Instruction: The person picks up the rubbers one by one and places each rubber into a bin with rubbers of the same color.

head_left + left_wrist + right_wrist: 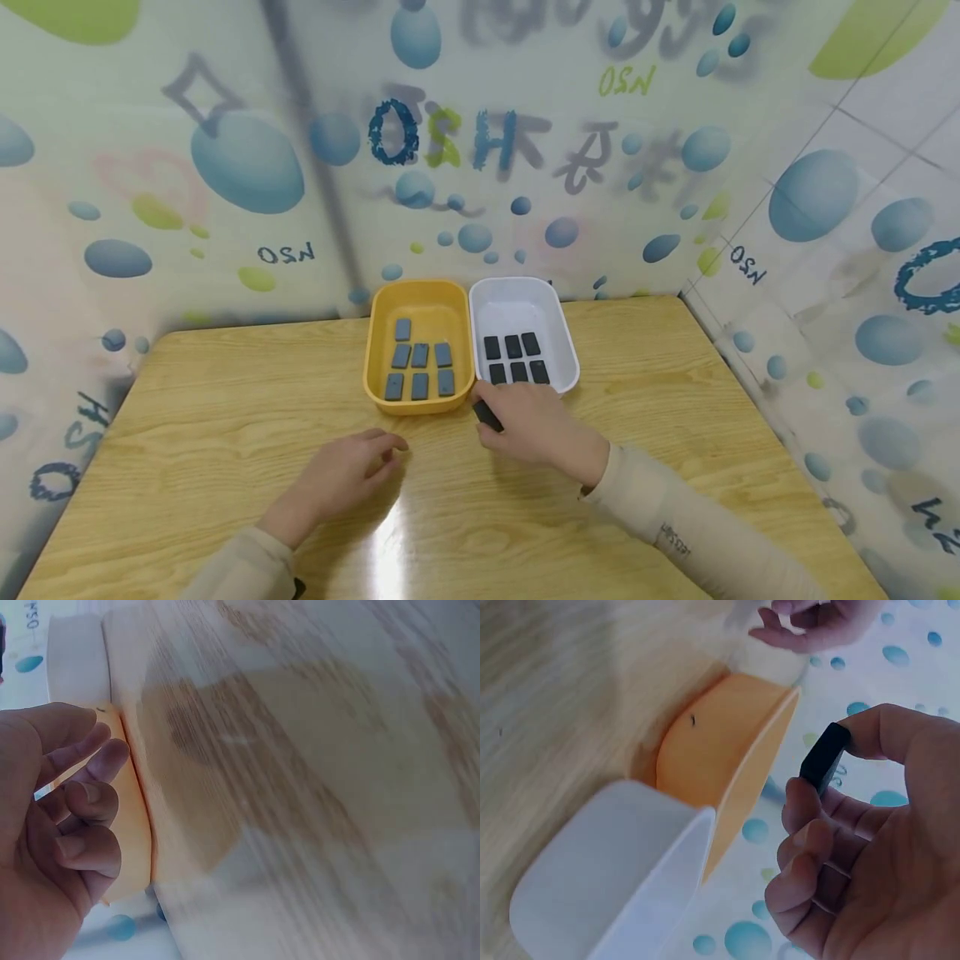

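My right hand (pixel 528 421) pinches a small black rectangular tile (pixel 487 416) between thumb and fingertips, just in front of the white tray (pixel 567 346). In the right wrist view the black tile (pixel 826 757) shows its thick edge. Several similar black tiles (pixel 513 346) lie in two rows inside the white tray, some partly hidden by my hand. My left hand (pixel 341 475) hovers or rests near the table, fingers loosely bent and holding nothing, in front of the yellow tray (pixel 370 367). Several blue-grey tiles (pixel 420 356) lie spaced apart in the yellow tray.
Both trays stand side by side, touching or nearly so, at the back edge of the wooden table (pixel 247 400). Behind the table hangs a patterned sheet (pixel 450 225) with blue and green spots. It continues along the right side.
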Demonstrator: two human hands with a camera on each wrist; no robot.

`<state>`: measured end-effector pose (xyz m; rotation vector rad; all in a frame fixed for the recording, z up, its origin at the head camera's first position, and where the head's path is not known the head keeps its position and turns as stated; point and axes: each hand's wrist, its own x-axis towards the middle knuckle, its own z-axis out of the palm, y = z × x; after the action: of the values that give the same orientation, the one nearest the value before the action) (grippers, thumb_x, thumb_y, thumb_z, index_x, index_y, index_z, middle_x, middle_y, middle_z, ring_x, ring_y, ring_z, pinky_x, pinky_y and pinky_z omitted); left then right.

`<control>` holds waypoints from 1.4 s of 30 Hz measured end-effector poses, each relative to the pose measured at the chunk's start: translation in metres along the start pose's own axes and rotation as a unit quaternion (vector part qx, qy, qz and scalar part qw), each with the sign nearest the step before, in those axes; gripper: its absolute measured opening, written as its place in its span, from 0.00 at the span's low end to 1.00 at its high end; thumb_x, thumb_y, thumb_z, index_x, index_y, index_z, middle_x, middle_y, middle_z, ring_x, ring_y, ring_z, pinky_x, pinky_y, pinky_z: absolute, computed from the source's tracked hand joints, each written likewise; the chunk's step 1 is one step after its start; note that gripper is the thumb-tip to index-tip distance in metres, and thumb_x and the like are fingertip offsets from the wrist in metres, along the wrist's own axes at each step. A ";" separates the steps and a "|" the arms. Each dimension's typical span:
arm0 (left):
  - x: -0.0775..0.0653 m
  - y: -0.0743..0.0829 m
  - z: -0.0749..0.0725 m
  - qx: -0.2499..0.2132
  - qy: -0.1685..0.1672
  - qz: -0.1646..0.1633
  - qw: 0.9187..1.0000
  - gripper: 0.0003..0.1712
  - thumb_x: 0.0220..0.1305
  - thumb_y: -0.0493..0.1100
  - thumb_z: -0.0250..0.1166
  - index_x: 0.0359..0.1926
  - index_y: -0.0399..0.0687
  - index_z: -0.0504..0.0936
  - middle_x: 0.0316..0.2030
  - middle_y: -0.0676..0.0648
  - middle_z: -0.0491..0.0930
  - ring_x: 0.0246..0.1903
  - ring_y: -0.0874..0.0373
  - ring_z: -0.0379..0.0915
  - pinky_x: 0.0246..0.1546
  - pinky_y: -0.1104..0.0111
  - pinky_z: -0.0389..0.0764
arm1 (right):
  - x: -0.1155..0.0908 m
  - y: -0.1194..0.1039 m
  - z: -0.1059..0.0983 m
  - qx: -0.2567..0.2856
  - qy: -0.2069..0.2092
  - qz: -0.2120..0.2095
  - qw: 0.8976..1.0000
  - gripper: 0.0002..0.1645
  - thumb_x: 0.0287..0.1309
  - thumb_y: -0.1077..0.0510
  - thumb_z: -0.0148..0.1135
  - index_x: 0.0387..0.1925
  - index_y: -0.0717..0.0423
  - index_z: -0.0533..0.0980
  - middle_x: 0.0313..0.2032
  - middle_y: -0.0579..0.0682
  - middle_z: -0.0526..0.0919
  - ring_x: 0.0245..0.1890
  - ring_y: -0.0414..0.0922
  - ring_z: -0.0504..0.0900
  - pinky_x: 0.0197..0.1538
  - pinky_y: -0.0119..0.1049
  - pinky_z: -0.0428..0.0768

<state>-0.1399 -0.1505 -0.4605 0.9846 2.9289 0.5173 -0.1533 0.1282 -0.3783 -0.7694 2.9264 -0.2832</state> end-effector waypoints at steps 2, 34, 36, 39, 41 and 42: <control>0.001 0.001 0.001 0.001 0.003 0.008 1.000 0.12 0.63 0.45 0.66 0.48 0.56 0.82 0.35 0.60 0.81 0.31 0.68 0.76 0.33 0.69 0.79 | 0.003 0.004 -0.003 0.000 0.009 0.005 1.000 0.11 0.60 0.47 0.59 0.42 0.44 0.73 0.22 0.40 0.73 0.20 0.38 0.70 0.20 0.32 0.65; 0.015 0.016 0.012 -0.002 -0.009 0.018 1.000 0.12 0.63 0.47 0.64 0.48 0.58 0.82 0.34 0.60 0.80 0.32 0.68 0.75 0.33 0.69 0.78 | 0.105 0.078 -0.031 -0.045 -0.048 0.106 0.992 0.19 0.64 0.44 0.58 0.49 0.50 0.72 0.32 0.47 0.80 0.31 0.45 0.77 0.38 0.39 0.74; 0.016 0.017 0.013 -0.001 -0.006 0.021 1.000 0.12 0.63 0.47 0.64 0.48 0.57 0.81 0.34 0.60 0.80 0.31 0.68 0.75 0.33 0.69 0.78 | 0.115 0.082 -0.030 -0.040 -0.057 0.118 0.991 0.20 0.64 0.44 0.58 0.50 0.50 0.72 0.34 0.47 0.81 0.33 0.46 0.77 0.41 0.40 0.75; 0.016 0.019 0.012 -0.004 -0.005 0.022 1.000 0.12 0.63 0.46 0.64 0.48 0.57 0.81 0.34 0.59 0.81 0.31 0.67 0.76 0.33 0.69 0.78 | 0.129 0.087 -0.027 -0.029 -0.074 0.141 0.987 0.22 0.62 0.43 0.59 0.52 0.49 0.72 0.37 0.47 0.82 0.36 0.46 0.77 0.44 0.41 0.76; 0.017 0.022 0.012 -0.009 -0.005 0.022 1.000 0.12 0.63 0.46 0.64 0.47 0.56 0.81 0.34 0.59 0.81 0.31 0.67 0.76 0.33 0.68 0.78 | 0.139 0.090 -0.023 -0.019 -0.085 0.156 0.984 0.23 0.62 0.43 0.60 0.53 0.49 0.72 0.39 0.47 0.81 0.38 0.46 0.77 0.45 0.41 0.76; 0.017 0.022 0.011 -0.011 -0.006 0.021 1.000 0.12 0.63 0.46 0.64 0.48 0.56 0.82 0.34 0.59 0.81 0.32 0.67 0.76 0.33 0.68 0.78 | 0.143 0.091 -0.021 -0.010 -0.090 0.163 0.982 0.23 0.62 0.43 0.60 0.54 0.49 0.72 0.40 0.47 0.81 0.39 0.46 0.77 0.46 0.41 0.76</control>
<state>-0.1388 -0.1206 -0.4627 1.0450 2.8915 0.5420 -0.3237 0.1385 -0.3837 -0.2886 2.8230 -0.1450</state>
